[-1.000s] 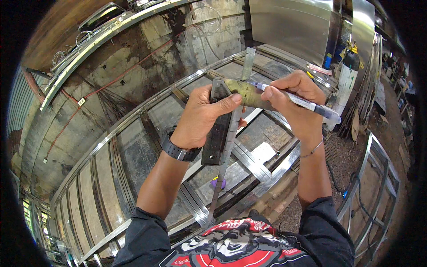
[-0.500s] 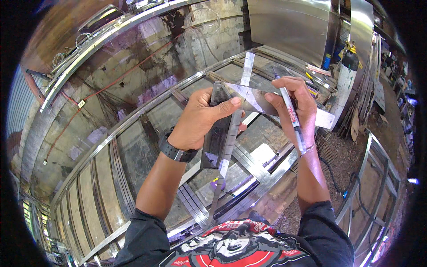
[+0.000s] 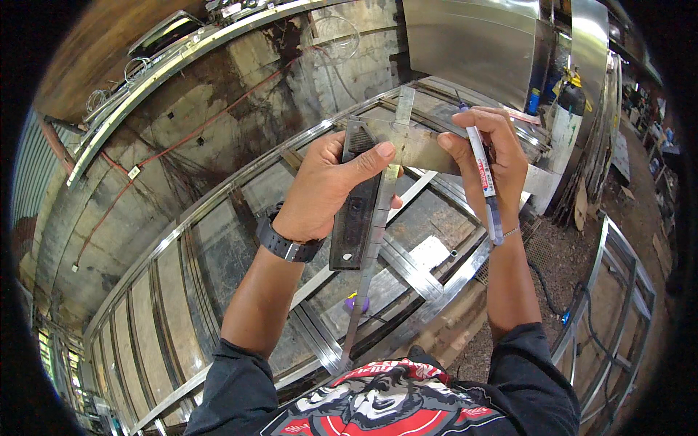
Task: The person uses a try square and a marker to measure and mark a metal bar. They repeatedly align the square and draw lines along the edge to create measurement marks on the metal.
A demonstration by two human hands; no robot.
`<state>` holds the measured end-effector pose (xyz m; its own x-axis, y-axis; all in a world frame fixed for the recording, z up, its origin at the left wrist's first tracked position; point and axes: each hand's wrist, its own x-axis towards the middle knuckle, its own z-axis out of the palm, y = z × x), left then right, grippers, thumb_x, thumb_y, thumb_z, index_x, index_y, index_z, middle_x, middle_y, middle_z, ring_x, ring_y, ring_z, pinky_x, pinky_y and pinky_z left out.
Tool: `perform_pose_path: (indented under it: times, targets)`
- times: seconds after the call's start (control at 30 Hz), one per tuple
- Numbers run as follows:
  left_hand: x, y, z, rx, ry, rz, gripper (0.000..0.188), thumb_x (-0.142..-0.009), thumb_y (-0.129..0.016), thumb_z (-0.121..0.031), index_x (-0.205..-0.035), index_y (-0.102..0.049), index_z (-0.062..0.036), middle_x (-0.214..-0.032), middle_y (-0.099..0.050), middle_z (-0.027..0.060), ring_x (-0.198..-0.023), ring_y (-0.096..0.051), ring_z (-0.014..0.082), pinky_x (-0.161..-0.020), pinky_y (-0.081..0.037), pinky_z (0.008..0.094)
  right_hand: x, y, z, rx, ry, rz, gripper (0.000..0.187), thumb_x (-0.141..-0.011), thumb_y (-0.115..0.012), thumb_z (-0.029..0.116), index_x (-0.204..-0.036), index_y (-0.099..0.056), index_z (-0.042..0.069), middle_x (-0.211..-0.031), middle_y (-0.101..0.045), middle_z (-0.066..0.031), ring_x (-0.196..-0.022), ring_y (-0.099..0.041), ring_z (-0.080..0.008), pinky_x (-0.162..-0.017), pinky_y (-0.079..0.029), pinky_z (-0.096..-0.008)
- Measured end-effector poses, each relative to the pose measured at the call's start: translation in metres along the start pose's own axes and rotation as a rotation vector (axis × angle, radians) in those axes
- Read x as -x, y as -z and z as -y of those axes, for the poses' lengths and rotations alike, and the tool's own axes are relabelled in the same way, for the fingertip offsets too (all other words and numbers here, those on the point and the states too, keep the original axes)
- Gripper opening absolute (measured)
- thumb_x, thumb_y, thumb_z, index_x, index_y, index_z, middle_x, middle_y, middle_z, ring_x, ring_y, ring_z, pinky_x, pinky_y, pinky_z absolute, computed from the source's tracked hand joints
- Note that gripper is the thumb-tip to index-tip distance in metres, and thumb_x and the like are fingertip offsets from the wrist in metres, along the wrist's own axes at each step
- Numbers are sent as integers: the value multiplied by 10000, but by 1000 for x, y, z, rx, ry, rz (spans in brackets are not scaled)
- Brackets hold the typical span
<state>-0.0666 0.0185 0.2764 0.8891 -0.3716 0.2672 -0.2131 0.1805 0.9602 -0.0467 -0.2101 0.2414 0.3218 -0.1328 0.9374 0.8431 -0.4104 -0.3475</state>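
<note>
My left hand (image 3: 323, 185) is closed around a long black tool (image 3: 354, 211) with a ribbed upper end, its thumb pressed on top. Against that tool lies a narrow metal strip (image 3: 375, 229) with dark cross marks, running down toward my body. A shiny flat metal plate (image 3: 418, 145) spans the gap between my hands, its left end by my left thumb. My right hand (image 3: 502, 156) pinches the plate's right end between thumb and fingers. The same hand holds a white marker (image 3: 481, 160), slanting down along the palm to the wrist.
Beneath my hands is a large metal frame (image 3: 196, 291) with crossbars and panels. A purple round object (image 3: 356, 301) lies on it near me. Another metal frame (image 3: 607, 291) leans at the right. A gas cylinder (image 3: 568, 123) stands at the far right, near tall sheet metal (image 3: 472, 47).
My right hand has shifted slightly right and up with the marker. The plate and black tool have risen a little. Bright purple reflections on the plate have faded.
</note>
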Motion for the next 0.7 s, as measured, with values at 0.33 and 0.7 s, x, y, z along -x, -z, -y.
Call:
perform_pose_path:
  times: [0.33, 0.7]
  targets:
    - [-1, -3, 0, 22, -39, -16, 335, -1002, -767, -313, -1099, -684, -3, -898, -750, 139, -673, -755, 212, -595, -665, 365, -2, 0, 6, 30, 6, -24, 264, -870, -886, 98, -1059, -708, 50, -1054, -669, -24, -850, -600, -90, -757, -499, -231]
    - [0, -3, -1, -2, -32, -27, 338, -995, -774, -311, -1110, -677, -8, -891, -750, 131, -667, -751, 204, -591, -664, 361, -2, 3, 9, 57, 61, -44, 235, -898, -856, 84, -1084, -717, 48, -1052, -717, -62, -863, -656, -114, -739, -529, -258]
